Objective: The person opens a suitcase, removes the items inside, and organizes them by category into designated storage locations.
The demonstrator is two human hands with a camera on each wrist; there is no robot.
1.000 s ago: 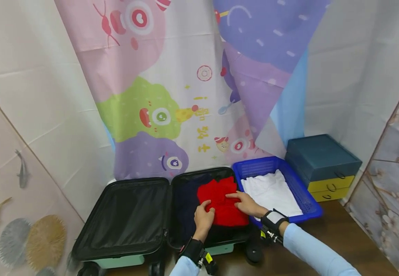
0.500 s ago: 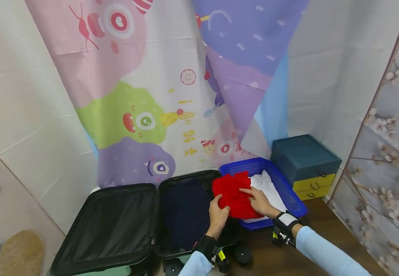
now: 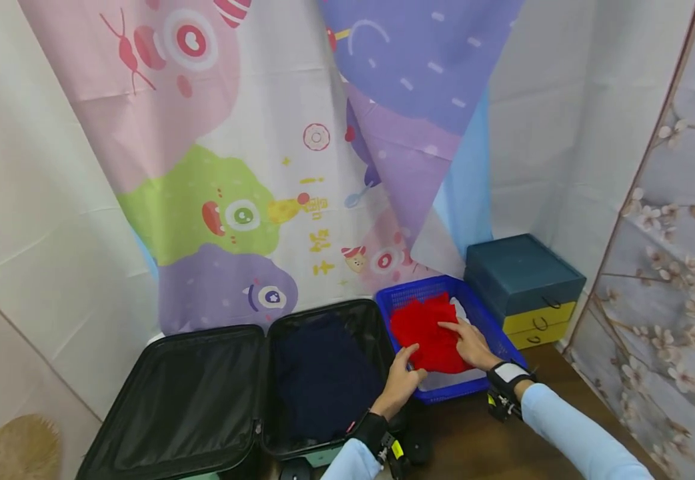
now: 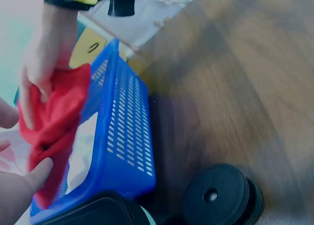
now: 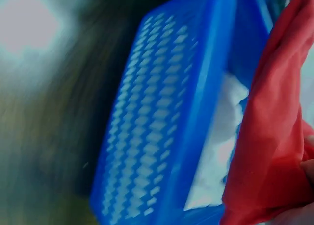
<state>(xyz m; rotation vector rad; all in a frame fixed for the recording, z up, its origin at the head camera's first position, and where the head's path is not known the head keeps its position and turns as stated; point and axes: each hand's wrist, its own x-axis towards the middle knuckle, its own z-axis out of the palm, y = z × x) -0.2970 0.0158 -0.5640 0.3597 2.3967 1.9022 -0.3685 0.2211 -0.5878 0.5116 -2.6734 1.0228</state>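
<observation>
Holding with 2 hands a red garment point(image 3: 427, 330) over a blue basket point(image 3: 407, 291), covering much of the white cloth point(image 5: 208, 159) inside; cannot tell whether touching this cloth or only held just above it. Pinching the near left edge with the left hand point(image 3: 401, 383), with bent fingers nearly closed on the fabric and with the thumb pressed on its face. Gripping the right part with the right hand point(image 3: 473, 345), with the index finger stretched along the top; cannot tell how far closed underneath. Seeing just left of the basket an open suitcase point(image 3: 188, 400) with black lining, and in its right half dark navy clothing point(image 3: 326, 373). Seeing also, at right of the basket, a teal and yellow box point(image 3: 518, 277) with 3 handles.
</observation>
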